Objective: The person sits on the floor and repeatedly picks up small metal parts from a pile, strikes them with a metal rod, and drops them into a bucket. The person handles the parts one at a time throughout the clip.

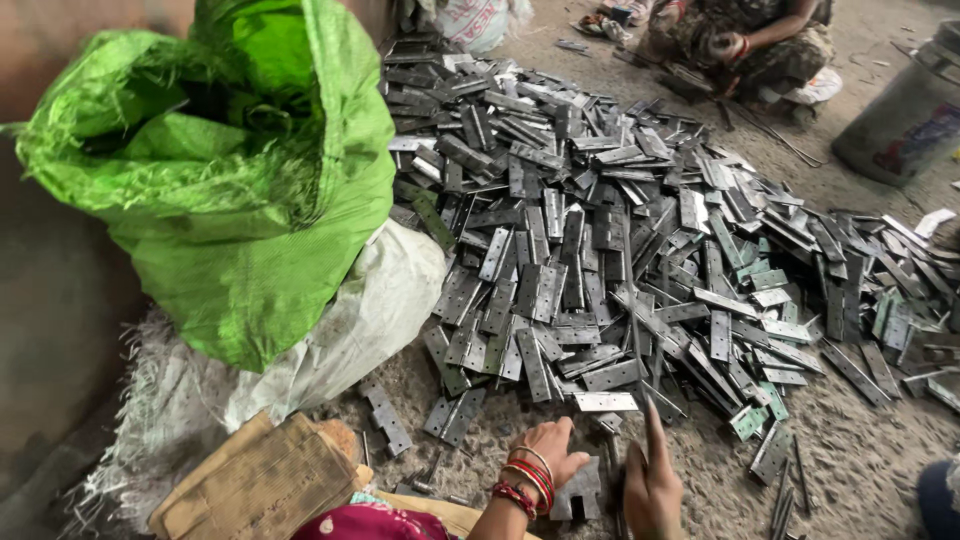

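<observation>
A large heap of grey metal hinges (620, 240) covers the ground in front of me. My left hand (553, 452), with red bangles on the wrist, rests fingers down on a dark metal piece (578, 490) at the heap's near edge. Just to its right, my right hand (652, 480) is raised with one finger pointing up toward the hinges; its fingers look curled, and I cannot tell if it holds anything. A single flat hinge (606, 401) lies just beyond both hands.
A big green woven sack (230, 170) stands open at the left, above a white sack (370, 310). Folded cardboard (260, 485) lies at the bottom left. Another person (745, 40) sits at the far side. A grey drum (905, 110) stands at the right.
</observation>
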